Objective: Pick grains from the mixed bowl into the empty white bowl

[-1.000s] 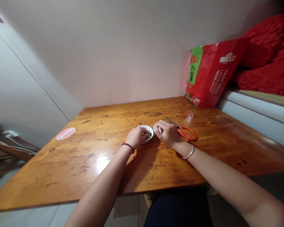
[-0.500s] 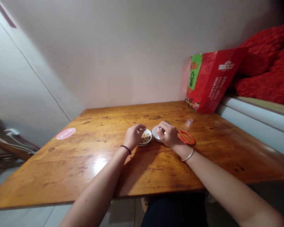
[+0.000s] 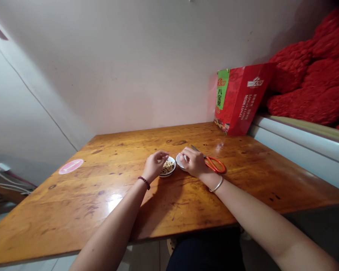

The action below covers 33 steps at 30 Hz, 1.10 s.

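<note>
My left hand (image 3: 153,166), a dark beaded bracelet at its wrist, hovers over the left edge of a small white bowl (image 3: 173,170). Pale and dark beans or grains (image 3: 167,167) lie in that bowl. The left fingers are bent, with a gap between them and the thumb; nothing shows there. Over a second white bowl (image 3: 179,161), my right hand (image 3: 194,162) is curled with thumb and forefinger close together. What they pinch, if anything, cannot be made out. The right hand hides much of this bowl. Orange-handled scissors (image 3: 219,165) lie just right of it.
The wooden table (image 3: 101,199) meets a pale wall at the back. A red and green carton (image 3: 240,98) stands at the back right. Beside it, red fluffy material (image 3: 307,82) is piled on a white surface. A pink round sticker (image 3: 71,166) marks the table's left side.
The whole view has shifted, so table items sit further left in the picture. The left fingers have drawn slightly back over the bean bowl. The right hand keeps nearly the same pose.
</note>
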Available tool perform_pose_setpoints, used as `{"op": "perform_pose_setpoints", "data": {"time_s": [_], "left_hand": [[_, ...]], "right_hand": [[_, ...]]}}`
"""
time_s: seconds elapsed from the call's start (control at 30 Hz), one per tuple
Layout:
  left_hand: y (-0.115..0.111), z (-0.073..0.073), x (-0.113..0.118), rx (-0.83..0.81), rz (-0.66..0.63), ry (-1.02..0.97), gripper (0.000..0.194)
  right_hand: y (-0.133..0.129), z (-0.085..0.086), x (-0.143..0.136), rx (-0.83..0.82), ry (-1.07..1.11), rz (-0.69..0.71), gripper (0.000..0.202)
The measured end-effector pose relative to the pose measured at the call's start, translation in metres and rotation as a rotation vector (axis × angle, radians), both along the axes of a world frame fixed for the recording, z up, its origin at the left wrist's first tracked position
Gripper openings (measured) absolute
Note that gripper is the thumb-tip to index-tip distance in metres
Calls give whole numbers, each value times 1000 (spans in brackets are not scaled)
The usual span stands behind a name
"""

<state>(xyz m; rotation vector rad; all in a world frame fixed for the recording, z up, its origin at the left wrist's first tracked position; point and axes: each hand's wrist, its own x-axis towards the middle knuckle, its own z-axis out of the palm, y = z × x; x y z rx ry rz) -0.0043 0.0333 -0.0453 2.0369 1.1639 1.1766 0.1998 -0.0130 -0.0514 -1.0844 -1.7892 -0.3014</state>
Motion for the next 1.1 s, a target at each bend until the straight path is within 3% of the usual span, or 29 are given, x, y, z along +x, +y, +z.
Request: {"op": "perform_pose_setpoints", "data": {"time_s": [1.1], "left_hand": [[-6,9,1,21,45,3,27]], "right_hand": [[-7,5,-3,-41,-45,48,29]]}}
